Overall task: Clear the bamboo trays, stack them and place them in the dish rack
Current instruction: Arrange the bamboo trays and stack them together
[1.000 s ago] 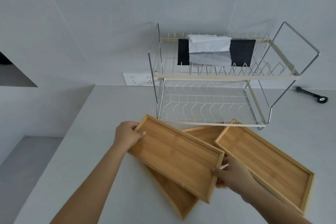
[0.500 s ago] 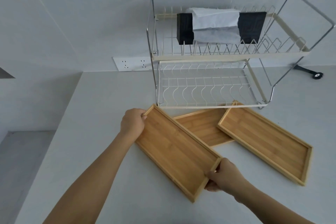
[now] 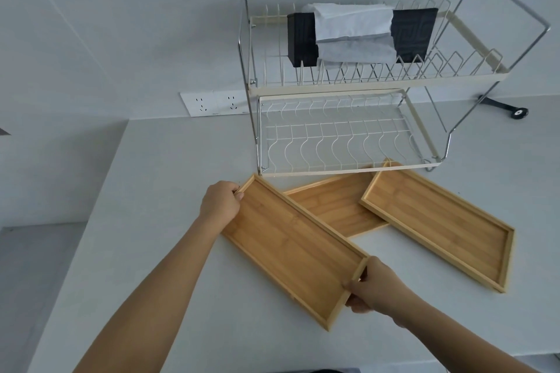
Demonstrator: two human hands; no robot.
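Diagonally, the near tray (image 3: 295, 247) runs far-left to near-right, left hand (image 3: 220, 202) and right hand (image 3: 371, 289) pinching opposite ends; it apparently overlaps the middle tray (image 3: 336, 206).

Count on counter: bamboo trays, qty 3: near tray (image 3: 291, 248), middle tray (image 3: 336, 206), far-right tray (image 3: 439, 224). Dish rack (image 3: 342, 82), qty 1, w/ 2 tiers. Black box (image 3: 406, 33) w/ white tissue, qty 1, on top tier. Wall socket plates (image 3: 212, 103), qty 2. Black tool (image 3: 504, 106) at wall, qty 1. Hands in view, qty 2: left hand (image 3: 219, 203), right hand (image 3: 375, 291).
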